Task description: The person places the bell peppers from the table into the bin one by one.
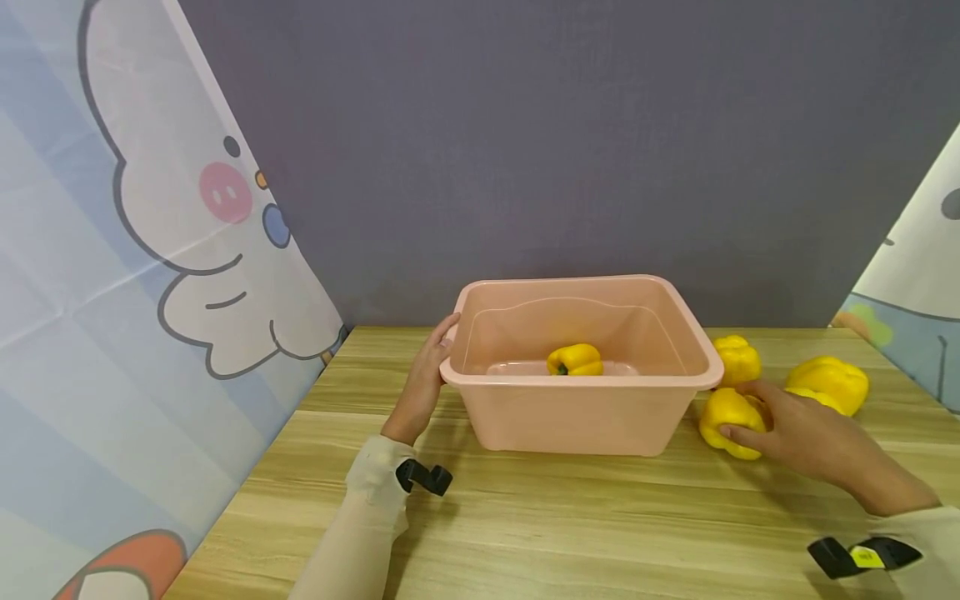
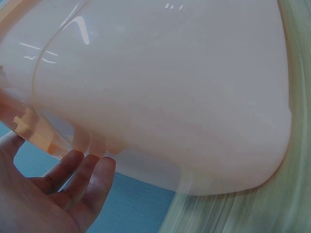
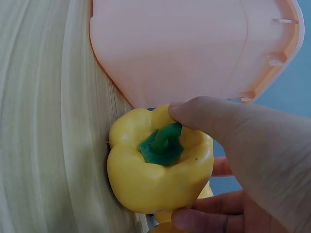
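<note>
A pink plastic bin (image 1: 570, 417) stands on the wooden table, with one yellow bell pepper (image 1: 575, 360) lying inside. At the bin's left end, my left hand (image 1: 425, 379) touches the rim and outer wall with fairly straight fingers; the left wrist view shows its fingertips (image 2: 104, 167) against the wall below the rim. To the right of the bin, my right hand (image 1: 806, 433) grips another yellow bell pepper (image 1: 726, 423) between thumb and fingers. Seen from the right wrist, this pepper (image 3: 158, 189) has its green stem facing the camera and sits close to the tabletop.
Behind the gripped pepper, a yellow bell pepper (image 1: 737, 360) sits by the bin's right end. More yellow peppers (image 1: 832, 382) lie farther right, partly hidden by my right hand. A grey wall panel (image 1: 562, 150) rises at the table's back edge, with a cartoon-print sheet (image 1: 97, 275) on the left.
</note>
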